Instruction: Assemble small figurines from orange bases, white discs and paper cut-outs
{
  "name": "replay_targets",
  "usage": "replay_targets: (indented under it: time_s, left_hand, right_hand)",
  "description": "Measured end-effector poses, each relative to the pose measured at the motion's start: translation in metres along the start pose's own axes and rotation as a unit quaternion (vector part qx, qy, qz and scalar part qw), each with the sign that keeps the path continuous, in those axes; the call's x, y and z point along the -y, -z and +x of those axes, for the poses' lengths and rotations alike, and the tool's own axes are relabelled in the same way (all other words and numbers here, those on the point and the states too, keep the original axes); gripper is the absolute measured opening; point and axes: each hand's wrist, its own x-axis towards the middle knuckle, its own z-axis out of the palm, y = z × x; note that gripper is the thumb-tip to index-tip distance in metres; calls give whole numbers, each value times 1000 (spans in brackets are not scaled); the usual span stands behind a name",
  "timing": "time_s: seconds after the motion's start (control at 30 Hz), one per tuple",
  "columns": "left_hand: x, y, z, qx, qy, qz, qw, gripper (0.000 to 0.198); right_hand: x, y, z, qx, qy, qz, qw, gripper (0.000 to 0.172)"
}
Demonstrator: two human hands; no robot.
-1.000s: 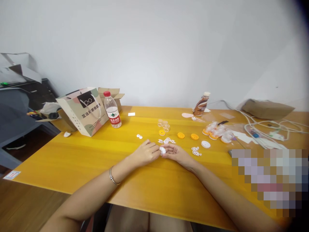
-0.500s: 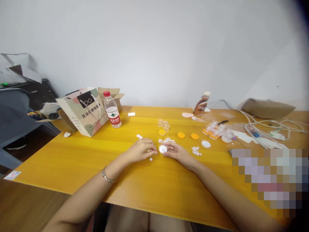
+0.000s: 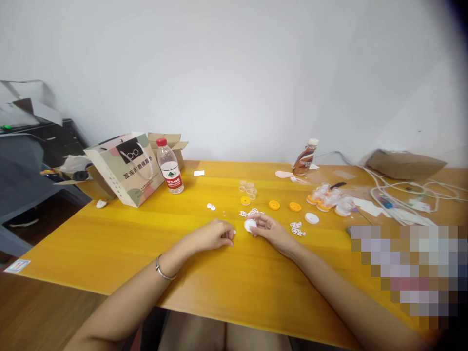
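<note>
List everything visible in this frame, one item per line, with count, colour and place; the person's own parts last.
table: one, yellow wood, fills the foreground.
paper bag: one, beige printed, far left.
water bottle: one, clear with red cap, beside the bag.
drink bottle: one, brown, far edge.
orange discs: three, mid-table.
white disc: one, right of the orange discs.
cables: several, white, far right.
white round cap: one, at the right fingertips.
bracelet: one, silver, left wrist.
left hand: curled, resting on the table.
right hand: holds the cap.
</note>
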Motion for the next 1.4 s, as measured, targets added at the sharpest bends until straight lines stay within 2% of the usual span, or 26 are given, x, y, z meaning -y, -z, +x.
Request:
replay_targets:
  time_s: [0.1, 0.23, 0.43, 0.6, 0.73, 0.87, 1.03, 1.13, 1.4]
  left_hand:
    - [-1, 2, -2, -6, -1, 28, 1000, 2]
    - [-1, 0, -1, -26, -14, 90, 995, 11]
    - [0, 1, -2, -35, -73, 110, 991, 17]
    - [-1, 6, -4, -92, -65, 131, 985, 19]
    - [-1, 5, -1, -100, -28, 34, 994, 21]
    - [0, 0, 3, -112, 5, -78, 991, 18]
    - [-2, -8, 10, -171, 16, -155, 973, 16]
    - [-6, -12, 12, -191, 9, -173, 966, 17]
    - [-2, -19, 18, -216, -3, -148, 965, 6]
  right_hand:
    - [1, 0, 0, -9, 0, -3, 1000, 32]
    - [2, -1, -1, -14, -6, -8, 1000, 32]
    - [2, 0, -1, -9, -19, -24, 999, 33]
    - [2, 0, -3, 10, -30, -34, 999, 35]
    - [2, -1, -4, 33, -34, -41, 998, 35]
    - [0, -3, -4, 43, -35, -45, 997, 35]
    - [-3, -3, -4, 61, -27, -51, 996, 36]
    - [-5, -5, -5, 79, -14, -54, 995, 35]
    - [1, -13, -7, 93, -8, -76, 993, 32]
